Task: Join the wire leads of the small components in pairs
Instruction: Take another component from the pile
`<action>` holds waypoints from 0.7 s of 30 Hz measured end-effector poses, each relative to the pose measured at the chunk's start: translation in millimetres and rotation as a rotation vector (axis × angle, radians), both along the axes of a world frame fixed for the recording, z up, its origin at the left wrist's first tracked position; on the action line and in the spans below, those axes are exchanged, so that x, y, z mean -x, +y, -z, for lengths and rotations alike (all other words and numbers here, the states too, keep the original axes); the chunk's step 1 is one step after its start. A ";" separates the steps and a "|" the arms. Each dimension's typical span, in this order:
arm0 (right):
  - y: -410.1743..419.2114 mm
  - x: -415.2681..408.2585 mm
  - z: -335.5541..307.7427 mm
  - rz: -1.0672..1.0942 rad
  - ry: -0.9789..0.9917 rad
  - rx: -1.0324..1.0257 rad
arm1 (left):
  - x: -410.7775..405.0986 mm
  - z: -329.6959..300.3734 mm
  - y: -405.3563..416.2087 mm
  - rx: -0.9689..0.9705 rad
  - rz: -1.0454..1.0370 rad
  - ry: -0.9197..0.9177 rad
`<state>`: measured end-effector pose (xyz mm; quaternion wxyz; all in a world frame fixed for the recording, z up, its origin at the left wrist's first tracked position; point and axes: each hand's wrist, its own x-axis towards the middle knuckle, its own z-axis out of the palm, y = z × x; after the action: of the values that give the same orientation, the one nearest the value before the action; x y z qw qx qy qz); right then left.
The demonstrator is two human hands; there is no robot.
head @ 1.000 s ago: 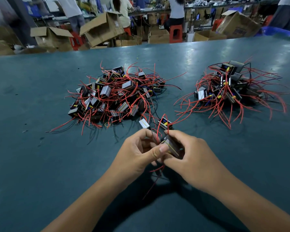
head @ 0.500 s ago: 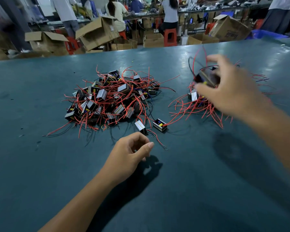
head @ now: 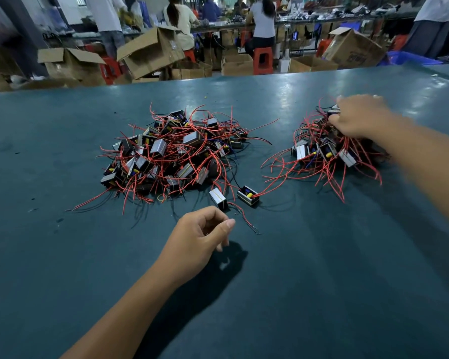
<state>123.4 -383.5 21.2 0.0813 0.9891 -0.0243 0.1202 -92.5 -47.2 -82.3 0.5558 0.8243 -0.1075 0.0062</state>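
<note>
Two piles of small components with thin red leads lie mid-frame, a large pile (head: 176,154) left and a smaller one (head: 327,149) right. The right hand (head: 358,116) rests on the smaller pile, grip hidden; the left hand (head: 200,234) hovers loosely curled, empty. The leads look limp and tangle-prone, so lift by the rigid body.

Our left hand (head: 197,237) hovers above table (head: 62,255), fingers loosely curled, holding nothing. Our right hand (head: 358,116) rests atop right pile (head: 324,149); grip unclear. Left pile (head: 171,151) apart. Two loose components (head: 218,198) (head: 248,196) between.
</note>
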 end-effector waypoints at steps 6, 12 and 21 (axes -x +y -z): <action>60.0 13.4 -28.1 -0.061 -0.261 -0.136 | 0.5 -2.2 1.7 -0.103 -0.067 -0.068; 181.0 70.2 -12.1 -0.544 0.114 -0.353 | -0.9 -3.2 7.1 -0.245 -0.209 -0.155; 223.6 106.6 55.1 -0.483 0.277 -0.071 | -6.1 -2.7 14.1 -0.258 -0.298 -0.204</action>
<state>16.8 -159.9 -33.9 0.0183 0.9755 0.2194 -0.0013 -86.4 -33.2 -79.6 0.4251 0.8904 -0.0402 0.1578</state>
